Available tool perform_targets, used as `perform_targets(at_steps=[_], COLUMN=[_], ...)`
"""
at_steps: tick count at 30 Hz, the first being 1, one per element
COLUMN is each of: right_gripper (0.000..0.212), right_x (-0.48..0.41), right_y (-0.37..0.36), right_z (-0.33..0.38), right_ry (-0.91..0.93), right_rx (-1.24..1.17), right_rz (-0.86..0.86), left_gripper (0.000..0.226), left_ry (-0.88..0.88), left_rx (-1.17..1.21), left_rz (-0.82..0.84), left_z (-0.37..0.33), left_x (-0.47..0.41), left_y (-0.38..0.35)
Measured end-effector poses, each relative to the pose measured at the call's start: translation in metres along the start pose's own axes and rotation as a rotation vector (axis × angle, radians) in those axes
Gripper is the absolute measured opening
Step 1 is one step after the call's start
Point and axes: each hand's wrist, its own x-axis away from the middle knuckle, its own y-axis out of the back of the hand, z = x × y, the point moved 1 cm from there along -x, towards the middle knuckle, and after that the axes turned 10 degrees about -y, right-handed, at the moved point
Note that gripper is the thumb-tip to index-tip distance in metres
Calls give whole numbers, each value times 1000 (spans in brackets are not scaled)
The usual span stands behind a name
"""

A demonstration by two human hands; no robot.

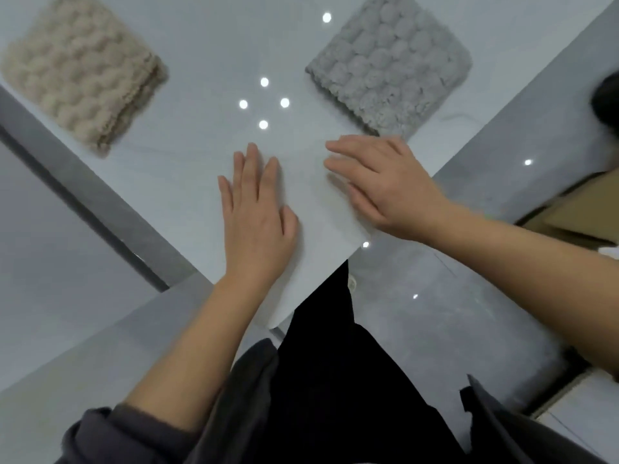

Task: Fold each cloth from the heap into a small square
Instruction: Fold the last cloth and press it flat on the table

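A glossy white table (201,182) is dotted with reflected ceiling lights (264,103), a grey tiled floor (67,262) is seen around it, and brown cardboard (576,212) is glimpsed at the right edge.

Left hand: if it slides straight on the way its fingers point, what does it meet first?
Probably nothing soon. The left hand points up the bare table, between the beige cloth and the grey cloth; that lane looks free as far as shown.

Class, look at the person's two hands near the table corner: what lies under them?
Only the bare white table shows around the left hand and right hand. No cloth edge shows beneath; the patch under each palm is covered. The beige cloth and grey cloth lie apart.
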Motion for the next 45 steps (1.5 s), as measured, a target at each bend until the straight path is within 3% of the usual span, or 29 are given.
perform_targets(at_steps=[8,13,21,28,36,45], right_gripper=[31,39,57,60,57,58], right_x=[-35,-51,-88,-89,-84,-85], right_y=[29,45,58,55,65,50], right_z=[-47,-84,-128,-147,-168,-160], right_ry=[114,49,-83,26,72,70], right_rx=[-13,2,-12,29,0,135], right_rz=[21,39,302,397,388,340], left_gripper=[59,63,68,67,67,64], left_ry=[136,205,317,471,589,601], left_rx=[59,120,257,149,147,-37], left_rz=[-94,-125,-193,-231,-306,-206], left_z=[-45,-74,-111,-136,-150,-145], left_x=[-33,-52,-112,-135,-135,-144], left_y=[-29,-34,-35,-66,-64,-71])
